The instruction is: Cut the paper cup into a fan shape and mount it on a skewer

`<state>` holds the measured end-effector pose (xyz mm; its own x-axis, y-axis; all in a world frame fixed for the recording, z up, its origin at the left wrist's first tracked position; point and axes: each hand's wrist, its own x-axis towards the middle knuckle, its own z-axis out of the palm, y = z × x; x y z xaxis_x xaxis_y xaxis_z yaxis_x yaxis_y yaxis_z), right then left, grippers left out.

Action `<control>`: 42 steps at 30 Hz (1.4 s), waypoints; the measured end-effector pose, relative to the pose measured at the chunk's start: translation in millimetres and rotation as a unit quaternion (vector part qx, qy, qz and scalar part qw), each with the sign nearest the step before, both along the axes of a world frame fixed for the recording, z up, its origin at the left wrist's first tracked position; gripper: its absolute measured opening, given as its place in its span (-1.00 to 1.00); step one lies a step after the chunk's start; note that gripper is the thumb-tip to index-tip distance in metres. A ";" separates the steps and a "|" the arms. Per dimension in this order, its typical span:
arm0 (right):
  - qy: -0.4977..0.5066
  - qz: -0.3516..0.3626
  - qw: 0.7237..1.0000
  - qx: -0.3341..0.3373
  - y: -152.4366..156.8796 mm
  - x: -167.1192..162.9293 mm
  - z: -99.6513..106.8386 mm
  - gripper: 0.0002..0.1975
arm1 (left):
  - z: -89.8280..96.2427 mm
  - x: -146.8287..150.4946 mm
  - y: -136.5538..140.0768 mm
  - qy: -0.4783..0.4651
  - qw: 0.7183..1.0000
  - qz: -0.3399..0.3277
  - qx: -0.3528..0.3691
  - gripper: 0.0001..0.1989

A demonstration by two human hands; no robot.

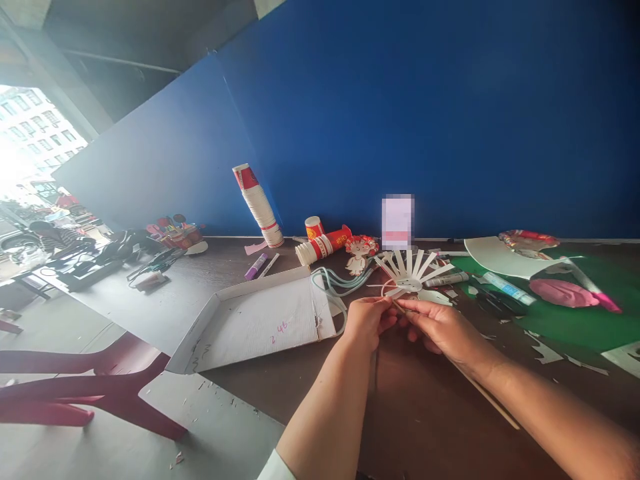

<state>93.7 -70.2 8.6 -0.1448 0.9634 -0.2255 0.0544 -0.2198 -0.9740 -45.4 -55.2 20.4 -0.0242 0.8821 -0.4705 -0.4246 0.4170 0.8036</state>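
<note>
My left hand (367,320) and my right hand (437,325) meet fingertip to fingertip above the dark table, both closed in a pinch. A thin wooden stick (487,399) passes under my right hand, which grips it, and slants down to the lower right. What my left fingers pinch is hidden; the stick's upper end is close to them. A thin pinkish loop (384,288) curves up beside the left fingertips. Just beyond my hands is a white paper cup cut into spread strips (411,283), fanned out like a flower.
An open white cardboard box (250,327) sits left of my hands, beside pale cables (345,283). Stacked paper cups (260,210), more cups lying down (323,247) and a purple glue stick (256,267) are farther back. Black scissors (495,300), markers and green paper (590,320) lie right.
</note>
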 end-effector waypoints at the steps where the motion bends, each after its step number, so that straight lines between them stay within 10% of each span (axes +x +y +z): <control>1: 0.005 -0.001 1.000 -0.002 -0.5 -0.6 1.0 -0.58 | -0.6 -0.4 0.2 -0.005 1.000 0.000 0.003 -0.92; 15: 0.049 0.008 0.999 -0.019 -7.4 -4.6 -0.5 -0.83 | -2.2 -1.1 2.9 -0.020 1.000 0.009 0.019 -0.90; 31: -0.144 0.027 0.980 0.135 -17.5 -11.5 -11.7 -0.72 | -4.8 2.2 5.4 0.115 0.993 -0.029 0.016 -0.84; 42: -0.179 0.035 0.977 0.111 -28.7 -16.0 -6.4 -0.71 | -3.2 -2.2 6.9 0.142 0.989 -0.023 0.022 -0.83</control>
